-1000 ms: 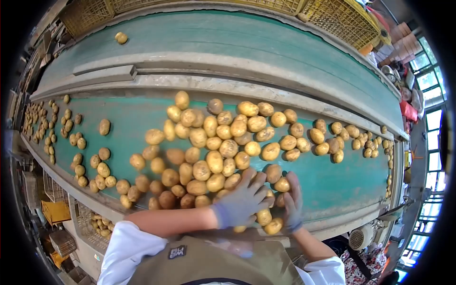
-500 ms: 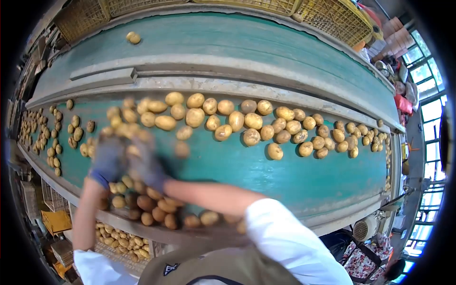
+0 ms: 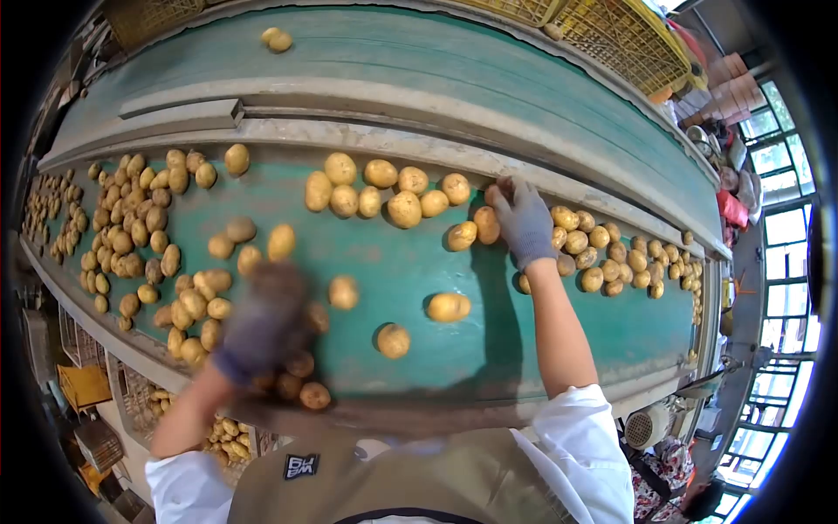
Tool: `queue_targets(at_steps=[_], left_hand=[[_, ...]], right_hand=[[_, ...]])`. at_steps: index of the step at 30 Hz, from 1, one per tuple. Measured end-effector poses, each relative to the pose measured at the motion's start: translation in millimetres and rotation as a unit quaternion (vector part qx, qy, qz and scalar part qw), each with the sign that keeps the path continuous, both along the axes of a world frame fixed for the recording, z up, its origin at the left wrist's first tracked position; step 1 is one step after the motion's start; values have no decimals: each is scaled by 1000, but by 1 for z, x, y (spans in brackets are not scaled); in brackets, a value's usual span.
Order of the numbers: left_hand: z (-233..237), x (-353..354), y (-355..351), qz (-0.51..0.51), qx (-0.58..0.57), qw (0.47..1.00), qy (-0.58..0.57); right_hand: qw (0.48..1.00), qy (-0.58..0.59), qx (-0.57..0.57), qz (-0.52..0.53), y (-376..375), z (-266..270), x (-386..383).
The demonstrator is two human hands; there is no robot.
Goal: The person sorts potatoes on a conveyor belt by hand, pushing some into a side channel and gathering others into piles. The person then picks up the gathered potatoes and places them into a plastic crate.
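Both my hands wear grey gloves over a green conveyor belt [image 3: 419, 367] that carries many potatoes. My right hand [image 3: 525, 225] is at the belt's far edge, its fingers curled around a potato that they mostly cover. Against its thumb side lies another potato [image 3: 487, 224]. My left hand [image 3: 266, 327] is smeared by motion over the near left part of the belt, among potatoes; its fingers cannot be made out. Between my hands lie loose potatoes, one yellowish potato [image 3: 449, 307] and another [image 3: 394, 341] nearer me.
A metal rail [image 3: 367, 144] divides this belt from a second green belt [image 3: 393, 65], which bears two potatoes. Yellow crates [image 3: 624, 44] line the far side. Below the near edge, at the left, a crate holds more potatoes [image 3: 229, 441]. A motor [image 3: 646, 428] sits at the lower right.
My hands were together at the left over a heap of potatoes. Now the right hand has moved far right to the far edge. The near-side heap has shrunk, and potatoes lie spread across the middle.
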State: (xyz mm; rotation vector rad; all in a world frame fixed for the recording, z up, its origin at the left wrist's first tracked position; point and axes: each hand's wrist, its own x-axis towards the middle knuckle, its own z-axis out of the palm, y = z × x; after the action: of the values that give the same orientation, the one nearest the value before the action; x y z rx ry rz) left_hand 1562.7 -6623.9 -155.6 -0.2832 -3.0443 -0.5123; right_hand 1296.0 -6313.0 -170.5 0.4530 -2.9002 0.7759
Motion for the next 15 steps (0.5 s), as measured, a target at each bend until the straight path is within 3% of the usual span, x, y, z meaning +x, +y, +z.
queue_targets(at_steps=[1,3,6,7,9,11,13,15], left_hand=[[-11,5,32,-65,15,997,-25],[-23,15,77,-121,78,987,66],[-44,38,57,-99,45,994,25],[-41,45,40,-93,42,994,23],[-36,66,-11,35,-52,998,-33],[-36,73,-61,57,-104,993,-22],[-48,74,-113,84,-129,988,0],[-58,69,-170,125,-142,982,23]], right_hand=[[1000,0,-3,4,-3,0,2],[998,-19,65,-4,-14,-1,5],[990,-81,110,-20,-22,-13,-6],[980,-114,158,-43,-23,-14,-5],[995,-80,50,-43,-17,-18,5],[996,-30,74,-43,-17,-13,15],[985,-132,53,-95,-28,4,27],[990,-112,40,-78,-21,-10,34]])
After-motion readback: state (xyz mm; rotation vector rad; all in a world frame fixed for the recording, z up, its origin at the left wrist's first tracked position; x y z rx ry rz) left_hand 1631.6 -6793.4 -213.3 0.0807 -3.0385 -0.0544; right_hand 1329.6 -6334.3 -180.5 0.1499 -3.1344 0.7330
